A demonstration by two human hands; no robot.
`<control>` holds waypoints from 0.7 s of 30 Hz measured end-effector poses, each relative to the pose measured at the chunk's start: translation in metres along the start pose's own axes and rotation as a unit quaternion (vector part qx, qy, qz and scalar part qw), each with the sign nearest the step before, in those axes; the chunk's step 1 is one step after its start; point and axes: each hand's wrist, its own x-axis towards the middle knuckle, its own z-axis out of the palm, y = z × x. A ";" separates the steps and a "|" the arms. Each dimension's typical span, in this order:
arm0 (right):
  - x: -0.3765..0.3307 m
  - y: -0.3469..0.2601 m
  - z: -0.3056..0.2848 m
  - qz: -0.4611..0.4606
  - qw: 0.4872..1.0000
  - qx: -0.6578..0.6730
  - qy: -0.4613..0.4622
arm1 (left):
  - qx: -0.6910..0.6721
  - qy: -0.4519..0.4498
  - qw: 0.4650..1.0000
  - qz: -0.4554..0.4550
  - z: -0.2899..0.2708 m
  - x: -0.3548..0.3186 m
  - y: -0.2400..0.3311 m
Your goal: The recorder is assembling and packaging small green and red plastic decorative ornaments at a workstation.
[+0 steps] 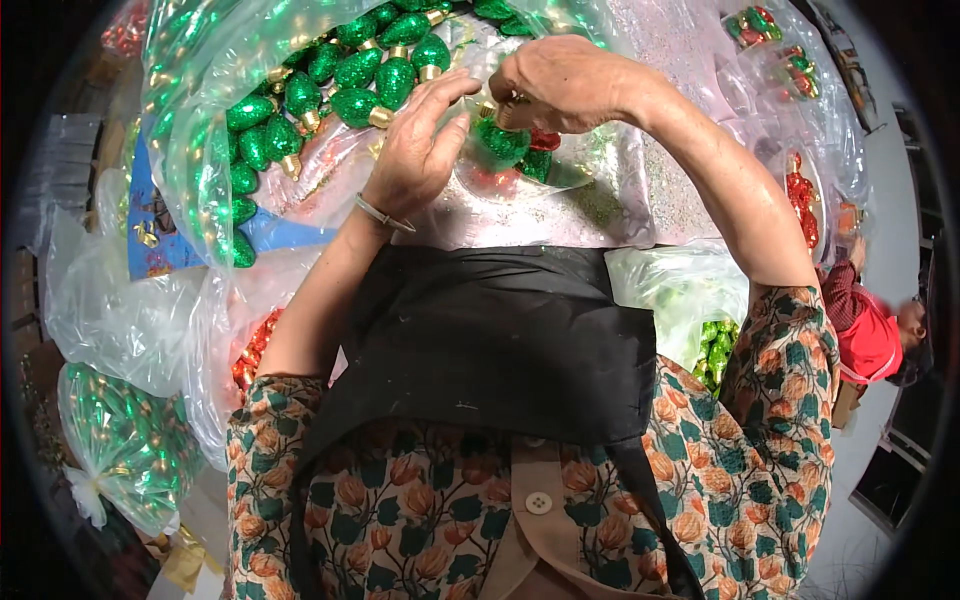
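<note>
My left hand (420, 145), with a bracelet on the wrist, reaches over the glittery work surface. Its fingers are stretched out and the thumb stands apart, beside the loose green bulb-shaped ornaments (357, 68) with gold caps. My right hand (565, 85) is bent downward with its fingers curled closed; what they pinch is hidden. Just below its fingertips is a clear plastic pack (570, 172) holding a green glitter ornament (503, 146), another green one (537, 166) and a red one (544, 139). A gold cap shows close to the right fingers.
A large clear bag (185, 60) spills green ornaments at the back left. A tied bag of green ornaments (125, 440) stands lower left. Filled packs (800, 72) lie at the right, with red ornaments (801, 205). A person in a red vest (868, 340) is at far right.
</note>
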 end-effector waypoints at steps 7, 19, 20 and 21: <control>-0.006 -0.025 0.012 0.014 0.979 -0.135 0.155 | -0.010 0.013 1.000 -0.009 -0.002 -0.001 -0.004; 0.014 -0.026 0.035 -0.012 0.983 -0.174 -0.062 | 0.097 0.006 0.993 0.067 -0.004 0.003 0.012; 0.016 -0.030 0.035 0.007 0.971 -0.205 -0.123 | 0.122 0.005 0.989 0.086 -0.003 0.005 0.014; 0.014 -0.027 0.035 0.010 0.971 -0.204 -0.122 | 0.121 0.003 0.989 0.088 -0.003 0.007 0.014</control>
